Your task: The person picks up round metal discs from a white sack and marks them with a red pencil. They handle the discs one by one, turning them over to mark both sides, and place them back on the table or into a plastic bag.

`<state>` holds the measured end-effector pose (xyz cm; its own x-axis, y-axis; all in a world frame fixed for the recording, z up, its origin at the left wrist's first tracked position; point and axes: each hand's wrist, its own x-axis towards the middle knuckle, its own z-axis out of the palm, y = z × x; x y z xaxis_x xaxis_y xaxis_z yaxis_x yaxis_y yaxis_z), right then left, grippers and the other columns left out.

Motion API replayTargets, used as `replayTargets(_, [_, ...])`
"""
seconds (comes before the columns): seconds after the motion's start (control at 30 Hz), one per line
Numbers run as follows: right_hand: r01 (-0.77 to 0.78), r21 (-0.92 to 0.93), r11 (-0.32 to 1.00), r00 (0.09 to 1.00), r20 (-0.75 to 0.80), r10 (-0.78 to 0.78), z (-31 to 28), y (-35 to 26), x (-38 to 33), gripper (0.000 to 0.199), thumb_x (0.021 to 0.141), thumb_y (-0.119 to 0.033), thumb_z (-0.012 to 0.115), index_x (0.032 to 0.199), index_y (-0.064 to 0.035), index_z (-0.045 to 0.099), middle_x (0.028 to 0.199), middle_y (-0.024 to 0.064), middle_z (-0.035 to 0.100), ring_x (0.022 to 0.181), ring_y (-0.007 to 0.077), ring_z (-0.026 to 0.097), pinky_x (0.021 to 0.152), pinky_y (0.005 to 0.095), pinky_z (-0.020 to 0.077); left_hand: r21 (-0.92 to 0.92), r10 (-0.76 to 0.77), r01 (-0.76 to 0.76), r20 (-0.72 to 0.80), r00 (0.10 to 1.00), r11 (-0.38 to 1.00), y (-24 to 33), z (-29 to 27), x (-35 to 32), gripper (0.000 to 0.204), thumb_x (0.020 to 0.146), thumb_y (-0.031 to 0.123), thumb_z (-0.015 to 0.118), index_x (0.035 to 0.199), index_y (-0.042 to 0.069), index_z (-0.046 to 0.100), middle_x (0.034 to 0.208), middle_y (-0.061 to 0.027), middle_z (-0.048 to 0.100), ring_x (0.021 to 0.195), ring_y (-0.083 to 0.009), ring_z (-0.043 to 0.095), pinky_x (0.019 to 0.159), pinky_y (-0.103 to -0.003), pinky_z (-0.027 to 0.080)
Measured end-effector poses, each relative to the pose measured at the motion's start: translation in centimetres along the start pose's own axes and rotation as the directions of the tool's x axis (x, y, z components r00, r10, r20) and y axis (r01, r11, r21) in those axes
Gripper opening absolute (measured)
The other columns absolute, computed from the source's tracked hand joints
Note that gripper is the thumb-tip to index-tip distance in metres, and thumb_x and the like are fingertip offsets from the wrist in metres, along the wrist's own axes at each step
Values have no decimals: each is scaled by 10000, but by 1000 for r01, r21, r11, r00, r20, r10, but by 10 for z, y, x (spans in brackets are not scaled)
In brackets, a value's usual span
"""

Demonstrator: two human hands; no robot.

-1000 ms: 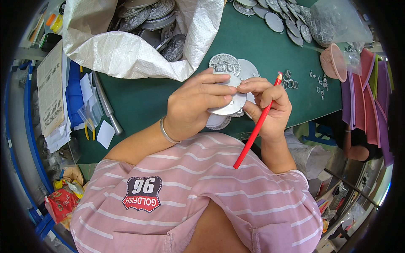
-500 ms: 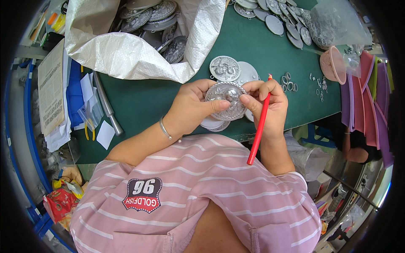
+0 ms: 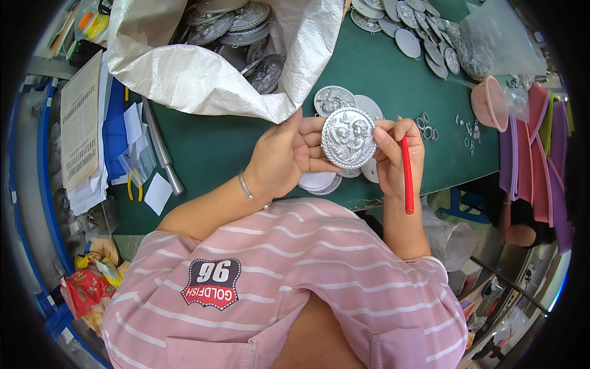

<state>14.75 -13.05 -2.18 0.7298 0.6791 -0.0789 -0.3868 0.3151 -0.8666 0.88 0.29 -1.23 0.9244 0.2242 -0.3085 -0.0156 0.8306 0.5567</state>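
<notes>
A round silver-coloured metal medallion [image 3: 348,138] with raised figures and a rope-like rim is held up over the table, its relief side in view. My left hand [image 3: 286,147] supports it from the left, fingers stretched against its edge and partly hidden behind it. At its right edge, the thumb and fingertips of my right hand [image 3: 398,147] pinch it. A thin red rod [image 3: 408,178] is also gripped in my right hand, pointing down. Just beyond lie another relief medallion [image 3: 334,98] and a plain-faced disc [image 3: 369,106]; more discs [image 3: 318,181] sit below my hands.
An open white woven sack [image 3: 203,77] of medallions stands at the far left. More discs [image 3: 408,44] are heaped at the far right, near small rings [image 3: 428,126] and a pink cup [image 3: 490,104]. A tapered metal rod [image 3: 161,147] lies left on the green table [image 3: 233,144].
The medallion has turned its relief more fully into view and moved slightly right. My left thumb has come off its face, and the red rod has swung more upright.
</notes>
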Motion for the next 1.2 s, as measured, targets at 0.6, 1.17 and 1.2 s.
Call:
replayTargets(0.6, [262,-69,963,947,213,-242,5,-7,-1,297,742,123,636,744,-77,415,931,178,631,811,167,602,738,284,487,418,262,-221,-42,964,881,-8,-3,-3,251,803,-29,592,1050,-73,576,988,-135,627,895,-191,623,820,-313,524])
replayTargets(1.17, [315,-169,934,938,204,-280,8,-8,-2,300,734,112,656,722,-61,411,922,186,640,811,159,610,729,277,499,164,129,-127,0,992,978,-11,-7,-4,214,791,0,629,996,-46,587,970,-139,633,877,-208,634,814,-341,526])
replayTargets(1.2, [305,-163,938,940,211,-269,8,-7,-2,302,732,110,658,722,-62,410,917,184,640,815,160,609,734,279,498,297,186,-166,-39,982,940,-9,-5,-5,204,783,-11,631,980,-47,598,961,-136,638,866,-199,635,801,-321,521])
